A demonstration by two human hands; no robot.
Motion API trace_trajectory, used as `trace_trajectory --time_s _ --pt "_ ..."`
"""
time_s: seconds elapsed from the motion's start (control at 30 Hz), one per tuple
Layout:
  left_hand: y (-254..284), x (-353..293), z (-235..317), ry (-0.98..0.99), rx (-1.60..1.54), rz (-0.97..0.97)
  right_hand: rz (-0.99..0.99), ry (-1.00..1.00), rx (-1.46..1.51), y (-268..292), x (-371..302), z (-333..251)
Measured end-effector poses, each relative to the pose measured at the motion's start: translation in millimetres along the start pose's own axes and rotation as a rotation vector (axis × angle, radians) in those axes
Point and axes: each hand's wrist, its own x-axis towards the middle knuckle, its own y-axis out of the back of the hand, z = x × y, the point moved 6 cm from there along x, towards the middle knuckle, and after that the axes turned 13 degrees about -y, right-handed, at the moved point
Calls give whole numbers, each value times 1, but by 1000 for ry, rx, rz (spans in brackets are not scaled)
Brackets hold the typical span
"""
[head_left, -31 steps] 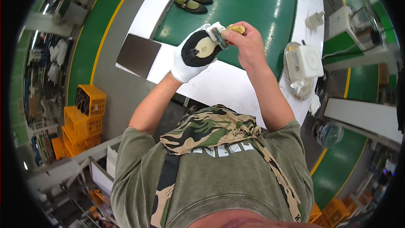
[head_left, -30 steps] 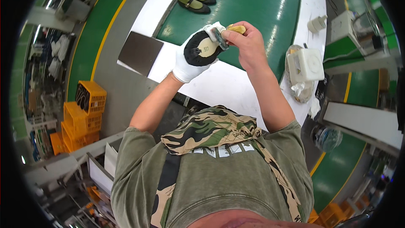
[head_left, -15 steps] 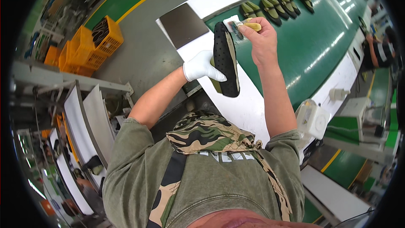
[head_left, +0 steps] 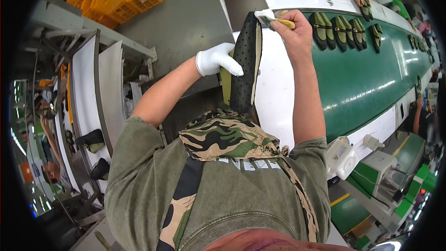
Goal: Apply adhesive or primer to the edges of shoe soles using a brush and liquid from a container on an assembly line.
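The step in hand looks like dabbing or wiping the edge of a black, dotted-fabric shoe with a cream sole rim and olive lining (head_left: 243, 65). The shoe is held up on its side over the near edge of the white, flat-topped desk (head_left: 274, 88), its far end pointing toward twelve o'clock. The person's two hands are apart: the white-gloved left hand (head_left: 217, 60) is clamped around the shoe's middle from nine o'clock, while the bare right hand (head_left: 296, 28) pinches a soft white wad (head_left: 265, 15) with a mustard-yellow piece (head_left: 285, 23) of unclear kind. The wad seems to touch the shoe's far end. The next move calls for a steady shoe and light pressure along the rim.

A second ago the pale sole faced up; now the dotted side does. The paired olive-lined shoes (head_left: 343, 32) have shifted from twelve o'clock to two o'clock in the view.
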Motion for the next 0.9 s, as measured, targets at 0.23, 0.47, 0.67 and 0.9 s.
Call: trace_trajectory --time_s 0.23,0.47,0.67,0.9 --pt "48 -52 14 -96 -211 198 -212 -111 -19 -76 7 35" --pt "100 -105 14 -204 -401 395 -520 -331 -26 -133 -7 58" --pt "117 -128 13 -265 -437 450 -365 -290 -54 -173 31 72" --pt "150 -165 3 -332 -532 589 -554 -289 -157 -205 18 77"
